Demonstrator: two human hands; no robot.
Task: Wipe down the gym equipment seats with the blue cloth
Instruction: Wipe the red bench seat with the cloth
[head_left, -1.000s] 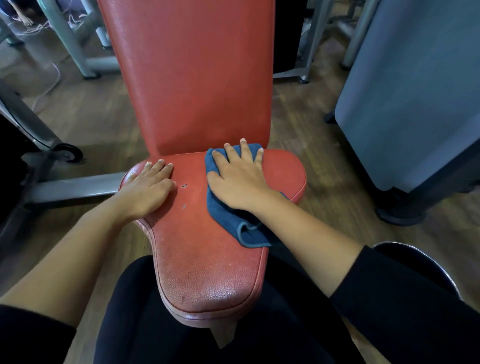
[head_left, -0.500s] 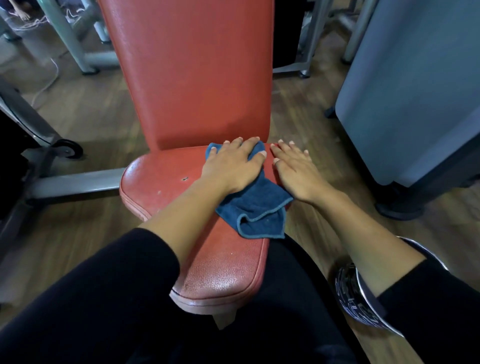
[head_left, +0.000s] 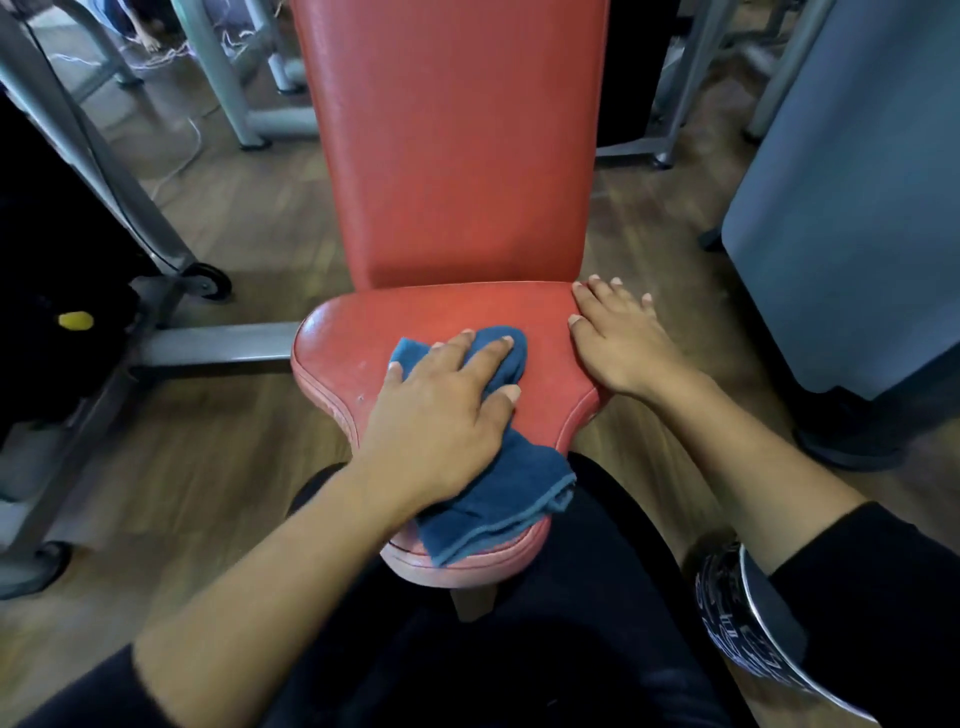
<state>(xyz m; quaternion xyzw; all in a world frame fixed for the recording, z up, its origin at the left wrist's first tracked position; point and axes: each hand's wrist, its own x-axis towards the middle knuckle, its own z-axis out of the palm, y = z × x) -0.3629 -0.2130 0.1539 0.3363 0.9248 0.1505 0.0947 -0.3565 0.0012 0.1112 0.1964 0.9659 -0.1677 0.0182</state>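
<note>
Pressing down on the blue cloth (head_left: 498, 493), the fingers (head_left: 488, 353) of the left hand (head_left: 447, 415) lie spread and nearly straight over its bunched top, pinning it rather than clenching it. The cloth sits mid-way along the red seat pad (head_left: 358, 332). Its long axis runs from 12 o'clock under the fingertips to about 5 o'clock, where a loose tail droops over the seat's narrow front nose. At roughly 2 o'clock from that hand, the right hand (head_left: 618, 343) rests palm down, fingers released and flat, on the seat's rear corner, clear of the cloth. Bare vinyl shows at 9 to 10 o'clock from the wiping fingers, and in a strip at 12 o'clock below the upright backrest (head_left: 457, 145). From where I stand, the left hand is placed to sweep there next.
</note>
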